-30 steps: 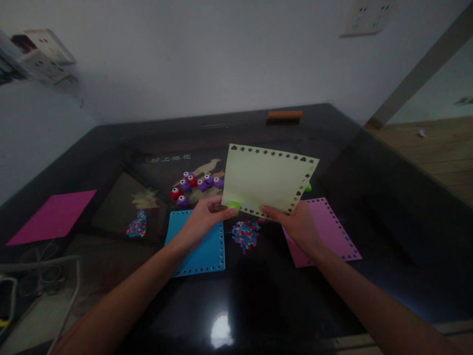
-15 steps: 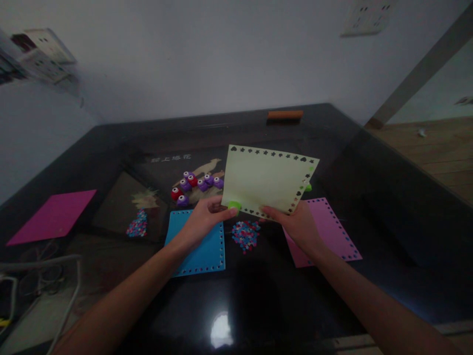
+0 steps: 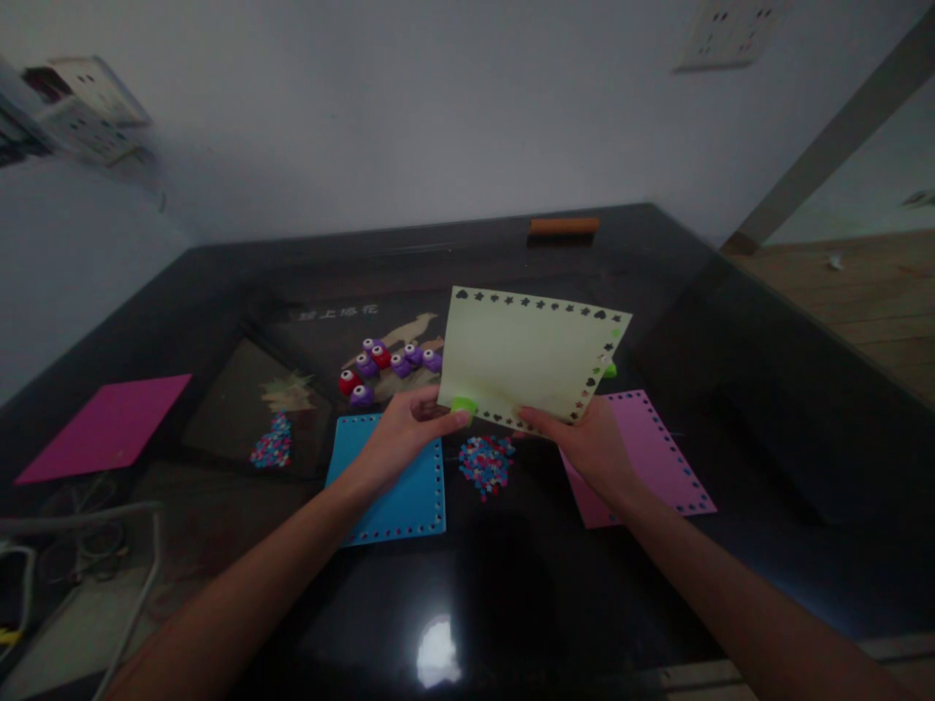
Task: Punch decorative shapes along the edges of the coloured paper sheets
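A pale yellow-green sheet (image 3: 530, 355) with punched shapes along its top, right and bottom edges is held tilted above the dark table. My left hand (image 3: 409, 433) is closed on a bright green punch (image 3: 464, 406) at the sheet's lower left corner. At the bottom edge, my right hand (image 3: 584, 440) pinches the sheet, thumb on top. Beneath the hands lie a blue sheet (image 3: 401, 492) on the left and a pink sheet (image 3: 647, 448) on the right, both with punched borders. A pile of small confetti (image 3: 486, 464) sits between them.
Several purple and red punches (image 3: 380, 356) stand behind the blue sheet. Farther left are more confetti (image 3: 273, 445) and a magenta sheet (image 3: 109, 424). Another green object (image 3: 609, 371) shows partly behind the held sheet. An orange-brown bar (image 3: 563, 227) lies at the table's back edge.
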### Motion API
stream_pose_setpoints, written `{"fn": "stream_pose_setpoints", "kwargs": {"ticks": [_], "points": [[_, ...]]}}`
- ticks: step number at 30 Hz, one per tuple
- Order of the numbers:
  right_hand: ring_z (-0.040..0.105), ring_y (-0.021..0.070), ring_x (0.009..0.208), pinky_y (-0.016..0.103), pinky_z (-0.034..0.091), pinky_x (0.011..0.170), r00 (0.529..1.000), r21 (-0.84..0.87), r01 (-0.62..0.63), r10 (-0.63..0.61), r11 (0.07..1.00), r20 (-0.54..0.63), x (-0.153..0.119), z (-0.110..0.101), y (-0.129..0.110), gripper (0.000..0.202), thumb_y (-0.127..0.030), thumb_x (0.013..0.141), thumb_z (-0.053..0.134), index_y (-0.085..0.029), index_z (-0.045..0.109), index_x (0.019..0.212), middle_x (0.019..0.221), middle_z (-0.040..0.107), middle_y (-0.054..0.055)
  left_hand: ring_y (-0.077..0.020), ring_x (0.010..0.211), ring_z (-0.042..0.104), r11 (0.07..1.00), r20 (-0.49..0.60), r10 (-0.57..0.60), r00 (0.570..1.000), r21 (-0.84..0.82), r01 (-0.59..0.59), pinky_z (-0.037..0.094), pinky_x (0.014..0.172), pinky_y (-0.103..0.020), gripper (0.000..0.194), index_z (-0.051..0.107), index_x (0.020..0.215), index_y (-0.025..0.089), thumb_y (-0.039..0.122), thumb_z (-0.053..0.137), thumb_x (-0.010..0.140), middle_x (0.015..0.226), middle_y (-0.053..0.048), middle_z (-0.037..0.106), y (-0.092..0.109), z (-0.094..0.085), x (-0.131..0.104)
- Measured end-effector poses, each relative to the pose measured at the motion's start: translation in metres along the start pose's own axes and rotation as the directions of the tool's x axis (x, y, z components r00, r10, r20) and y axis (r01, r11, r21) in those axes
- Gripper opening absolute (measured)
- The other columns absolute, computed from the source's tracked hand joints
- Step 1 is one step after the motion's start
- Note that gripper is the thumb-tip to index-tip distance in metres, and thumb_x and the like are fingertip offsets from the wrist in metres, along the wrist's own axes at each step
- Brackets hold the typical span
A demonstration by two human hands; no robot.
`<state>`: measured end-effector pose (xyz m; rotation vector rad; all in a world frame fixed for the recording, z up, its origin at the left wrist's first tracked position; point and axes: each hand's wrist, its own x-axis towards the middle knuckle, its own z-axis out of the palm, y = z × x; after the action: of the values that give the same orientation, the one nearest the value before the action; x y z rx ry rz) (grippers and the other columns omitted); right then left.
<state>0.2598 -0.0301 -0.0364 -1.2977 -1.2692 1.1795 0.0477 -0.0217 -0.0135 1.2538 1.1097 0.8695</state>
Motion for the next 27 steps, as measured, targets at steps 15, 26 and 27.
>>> {"fn": "stream_pose_setpoints", "kwargs": {"ticks": [15,26,27], "points": [[0.069,0.0271,0.088,0.043,0.058,0.075,1.000,0.055,0.003,-0.003,0.998,-0.002,-0.0006,0.0012,-0.0013,0.038,-0.032,0.067,0.074,-0.018,0.070,0.101,0.103,0.071,0.009,-0.0236,0.095,0.066,1.000,-0.008,-0.005,1.000,0.004,0.005,0.046,0.092,-0.040,0.032,0.069,0.099,0.016,0.029,0.072,0.071,0.100,-0.006,0.073,-0.0003,0.0002,0.0001],[0.068,0.0271,0.089,0.042,0.059,0.076,1.000,0.046,0.009,-0.009,0.999,0.007,-0.0006,0.0005,-0.0005,0.034,-0.031,0.069,0.073,-0.017,0.070,0.100,0.104,0.071,0.010,-0.0230,0.097,0.066,1.000,0.006,-0.003,1.000,-0.013,0.003,0.045,0.094,-0.040,0.028,0.069,0.099,0.017,0.027,0.071,0.073,0.101,-0.005,0.073,0.0016,0.0006,-0.0014],[0.068,0.0273,0.090,0.043,0.058,0.077,1.000,0.040,0.012,-0.013,0.999,0.006,-0.0006,0.0003,-0.0003,0.034,-0.031,0.069,0.073,-0.017,0.070,0.100,0.104,0.071,0.011,-0.0232,0.096,0.066,1.000,0.004,-0.004,1.000,-0.013,0.004,0.045,0.094,-0.040,0.029,0.069,0.099,0.016,0.027,0.071,0.072,0.101,-0.006,0.073,0.0014,0.0006,-0.0012]]}}
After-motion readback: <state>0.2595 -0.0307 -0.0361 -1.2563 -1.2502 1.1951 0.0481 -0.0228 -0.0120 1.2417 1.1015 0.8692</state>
